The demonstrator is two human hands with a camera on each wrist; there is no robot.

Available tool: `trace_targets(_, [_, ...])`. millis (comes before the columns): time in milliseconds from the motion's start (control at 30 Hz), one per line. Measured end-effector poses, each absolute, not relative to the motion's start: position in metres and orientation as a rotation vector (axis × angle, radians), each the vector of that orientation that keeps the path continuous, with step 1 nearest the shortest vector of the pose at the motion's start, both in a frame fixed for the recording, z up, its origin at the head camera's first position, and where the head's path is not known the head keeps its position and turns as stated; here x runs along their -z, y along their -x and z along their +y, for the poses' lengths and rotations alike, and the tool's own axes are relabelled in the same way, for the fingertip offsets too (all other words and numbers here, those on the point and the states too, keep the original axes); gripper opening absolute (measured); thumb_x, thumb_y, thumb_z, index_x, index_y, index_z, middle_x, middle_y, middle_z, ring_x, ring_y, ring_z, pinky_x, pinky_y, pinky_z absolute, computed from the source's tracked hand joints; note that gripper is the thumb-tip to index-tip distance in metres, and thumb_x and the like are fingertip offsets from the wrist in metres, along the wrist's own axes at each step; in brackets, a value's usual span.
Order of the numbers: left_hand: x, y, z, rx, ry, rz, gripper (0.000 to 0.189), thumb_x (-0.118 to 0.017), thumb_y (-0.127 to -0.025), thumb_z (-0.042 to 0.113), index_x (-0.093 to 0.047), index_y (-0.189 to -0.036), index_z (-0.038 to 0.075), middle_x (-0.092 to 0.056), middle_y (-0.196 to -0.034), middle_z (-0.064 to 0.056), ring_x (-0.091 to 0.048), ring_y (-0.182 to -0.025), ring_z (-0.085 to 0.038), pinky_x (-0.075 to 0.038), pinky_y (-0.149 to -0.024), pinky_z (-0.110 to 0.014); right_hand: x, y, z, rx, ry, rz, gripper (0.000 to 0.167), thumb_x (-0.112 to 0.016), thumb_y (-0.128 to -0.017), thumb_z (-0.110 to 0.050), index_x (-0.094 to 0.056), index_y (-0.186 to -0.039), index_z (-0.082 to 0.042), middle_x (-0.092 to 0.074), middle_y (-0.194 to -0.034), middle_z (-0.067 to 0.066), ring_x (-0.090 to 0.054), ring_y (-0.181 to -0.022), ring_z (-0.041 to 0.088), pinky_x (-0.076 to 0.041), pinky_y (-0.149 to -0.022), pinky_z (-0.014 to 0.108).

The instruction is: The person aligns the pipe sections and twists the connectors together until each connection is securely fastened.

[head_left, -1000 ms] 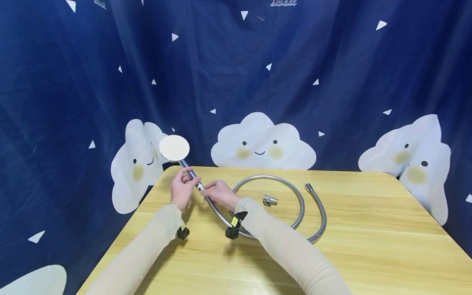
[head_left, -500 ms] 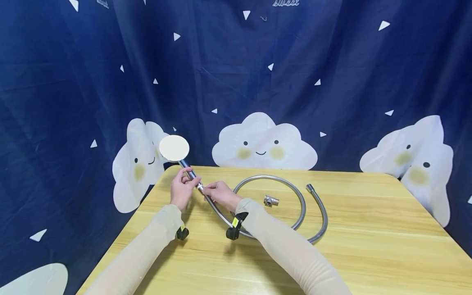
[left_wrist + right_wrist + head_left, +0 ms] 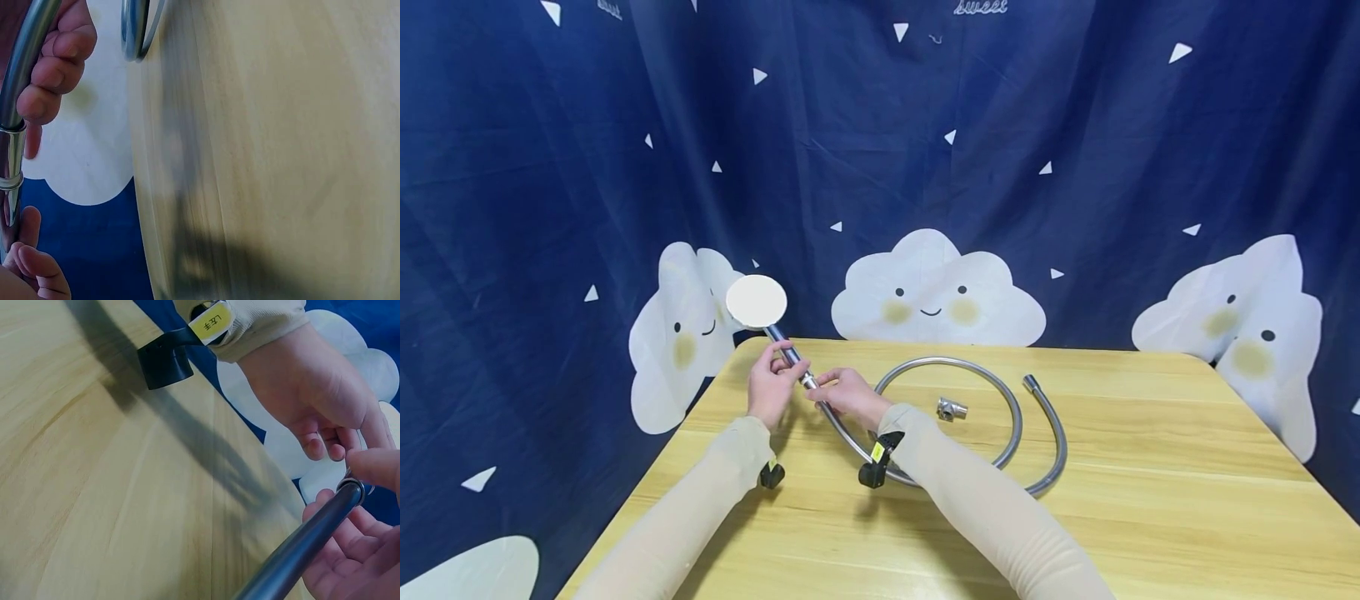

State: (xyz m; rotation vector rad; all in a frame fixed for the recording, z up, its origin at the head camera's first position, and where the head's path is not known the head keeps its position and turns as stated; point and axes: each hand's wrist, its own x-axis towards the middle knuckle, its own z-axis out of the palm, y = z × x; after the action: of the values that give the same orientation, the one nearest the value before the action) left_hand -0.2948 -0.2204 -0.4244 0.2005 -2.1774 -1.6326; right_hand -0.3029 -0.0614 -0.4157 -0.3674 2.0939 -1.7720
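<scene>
A hand shower [image 3: 757,302] with a round white face is held up at the table's back left, tilted. My left hand [image 3: 769,392] grips its chrome handle. Right below, my right hand [image 3: 853,394] pinches the upper end of a grey shower hose [image 3: 1016,421] at its joint with the handle. In the left wrist view the shiny metal connector [image 3: 11,156] sits in line between hose and handle. The right wrist view has the right thumb [image 3: 378,470] over the collar, its fingers beneath the hose. Threads inside the joint are hidden.
From the right hand the hose loops across the wooden table [image 3: 1150,450], its free end with a metal nut [image 3: 1028,382] lying at the right. Inside the loop lies a small metal valve fitting [image 3: 951,409]. A blue curtain [image 3: 880,167] with clouds stands behind the table.
The right thumb and fingers have shifted slightly back and forth at the hose joint. The left hand and the hand shower stay nearly in place.
</scene>
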Motion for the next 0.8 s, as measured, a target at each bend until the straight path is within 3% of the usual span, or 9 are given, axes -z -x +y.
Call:
trace_targets(100, [0.4234,0.2947,-0.2197,1.627,-0.196,-2.177,0.042,-0.079,-0.088,0.024,-0.062,-0.126,0.023,-0.067,-0.086,0.002,-0.05,-0.067,-0.008,-0.036,-0.058,-0.022,0.4173,0.3039,-0.0628,1.776,0.348,2.118,0.024,-0.076,-0.087,-0.011,-0.064,-0.105,0.0,-0.074,-0.09,0.019,-0.069,-0.075,0.024,-0.049,-0.058,0.022])
trace_targets(267, [0.4237,0.2957,-0.22,1.623,-0.2,-2.172,0.041,-0.079,-0.088,0.025,-0.062,-0.125,0.023,-0.066,-0.083,0.004,-0.047,-0.066,-0.007,-0.035,-0.057,-0.021,0.4188,0.3049,-0.064,1.779,0.367,2.128,0.018,-0.074,-0.089,-0.011,-0.069,-0.101,0.002,-0.074,-0.093,0.022,-0.066,-0.072,0.018,-0.049,-0.059,0.022])
trace_targets(533, [0.4244,0.2941,-0.2207,1.643,-0.218,-2.151,0.043,-0.081,-0.087,0.023,-0.063,-0.126,0.021,-0.069,-0.086,0.0,-0.05,-0.066,-0.006,-0.038,-0.06,-0.022,0.4178,0.3012,-0.0625,1.767,0.395,2.11,0.025,-0.062,-0.094,-0.013,-0.072,-0.109,0.006,-0.073,-0.089,0.019,-0.069,-0.079,0.026,-0.051,-0.061,0.026])
trace_targets(800, [0.4219,0.2935,-0.2204,1.622,-0.213,-2.163,0.043,-0.08,-0.088,0.023,-0.063,-0.127,0.022,-0.069,-0.09,-0.005,-0.051,-0.068,-0.005,-0.038,-0.061,-0.022,0.416,0.303,-0.0648,1.811,0.348,2.064,0.028,-0.073,-0.09,-0.015,-0.065,-0.113,0.0,-0.072,-0.104,0.028,-0.072,-0.086,0.034,-0.051,-0.058,0.025])
